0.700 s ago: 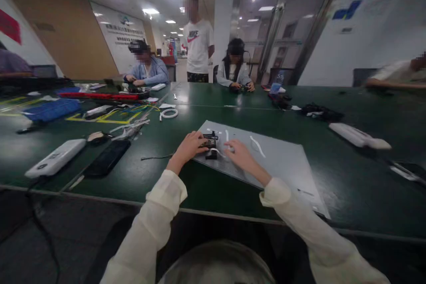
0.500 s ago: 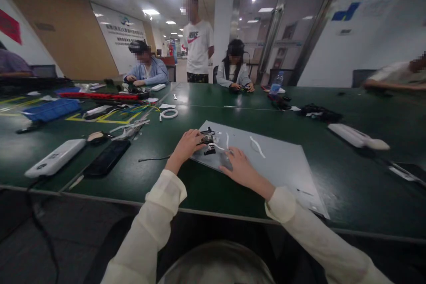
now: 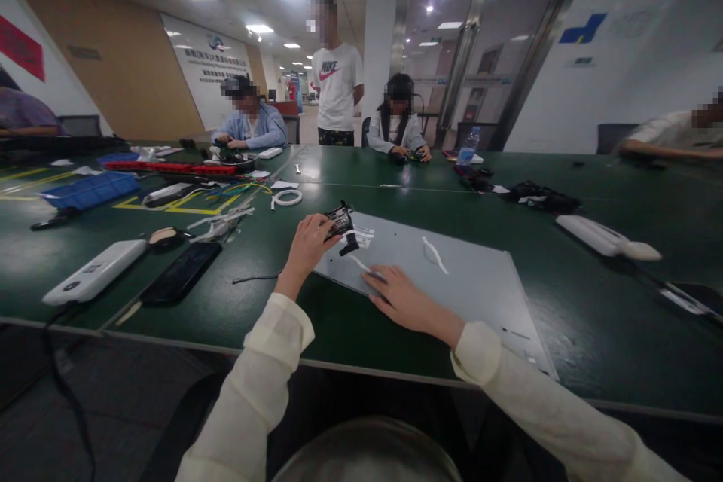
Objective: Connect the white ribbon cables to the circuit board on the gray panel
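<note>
My left hand (image 3: 308, 247) is closed on a small black device (image 3: 340, 220), holding it tilted over the left end of a grey board (image 3: 474, 279). A black part (image 3: 349, 242) hangs at the device's lower side. A thin white strip (image 3: 358, 263) runs from near that part to the fingertips of my right hand (image 3: 404, 300). My right hand rests low over the board, its fingers stretched out and the thumb apart. Another white strip (image 3: 434, 255) lies on the board further right.
On the green table (image 3: 271, 324) a black phone (image 3: 181, 271) and a white power bank (image 3: 93, 271) lie at left, with a coiled white cable (image 3: 287, 197) and blue tray (image 3: 90, 190) behind. A white device (image 3: 604, 235) is at right. Several people are around the table.
My left hand has moved slightly left with the black device, which is now raised and tilted. My right hand has shifted left and nearer to me, its fingertips now at the strip.
</note>
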A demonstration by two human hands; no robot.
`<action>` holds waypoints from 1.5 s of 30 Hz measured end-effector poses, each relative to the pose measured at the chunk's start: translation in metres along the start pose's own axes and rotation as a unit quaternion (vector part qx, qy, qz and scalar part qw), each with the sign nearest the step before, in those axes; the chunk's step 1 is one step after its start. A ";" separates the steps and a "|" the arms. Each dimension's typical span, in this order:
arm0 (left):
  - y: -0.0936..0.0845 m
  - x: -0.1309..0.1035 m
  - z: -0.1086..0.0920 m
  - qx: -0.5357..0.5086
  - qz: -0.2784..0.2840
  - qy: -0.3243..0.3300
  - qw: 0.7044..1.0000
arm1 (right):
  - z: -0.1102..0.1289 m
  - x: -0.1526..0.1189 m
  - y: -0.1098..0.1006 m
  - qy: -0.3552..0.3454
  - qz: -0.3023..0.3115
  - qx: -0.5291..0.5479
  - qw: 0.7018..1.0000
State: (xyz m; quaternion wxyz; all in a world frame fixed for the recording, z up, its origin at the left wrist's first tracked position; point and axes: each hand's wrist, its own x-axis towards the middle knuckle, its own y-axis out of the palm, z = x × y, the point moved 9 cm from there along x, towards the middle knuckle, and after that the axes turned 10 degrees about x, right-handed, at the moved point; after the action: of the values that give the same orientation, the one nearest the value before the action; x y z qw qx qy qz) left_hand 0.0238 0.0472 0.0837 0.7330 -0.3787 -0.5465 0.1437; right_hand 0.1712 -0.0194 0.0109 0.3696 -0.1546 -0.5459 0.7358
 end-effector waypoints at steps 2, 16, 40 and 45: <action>-0.004 0.000 0.004 -0.001 -0.010 -0.012 1.000 | 0.005 -0.001 0.000 -0.017 0.016 0.006 1.000; -0.001 0.002 -0.001 0.006 0.011 -0.007 1.000 | 0.044 -0.005 0.005 -0.131 0.088 0.039 0.987; 0.035 -0.009 -0.097 0.048 0.128 0.217 0.967 | -0.134 0.000 -0.088 0.239 -0.271 0.111 0.926; 0.038 -0.011 -0.103 0.060 0.129 0.229 0.963 | -0.149 0.010 -0.064 0.231 -0.258 0.143 0.927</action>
State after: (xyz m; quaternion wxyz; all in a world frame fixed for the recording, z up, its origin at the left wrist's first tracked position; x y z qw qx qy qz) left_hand 0.1213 0.0254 0.0373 0.8352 -0.4239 -0.3012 0.1789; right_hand 0.2823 0.0992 0.0183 0.6806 -0.1202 -0.3556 0.6292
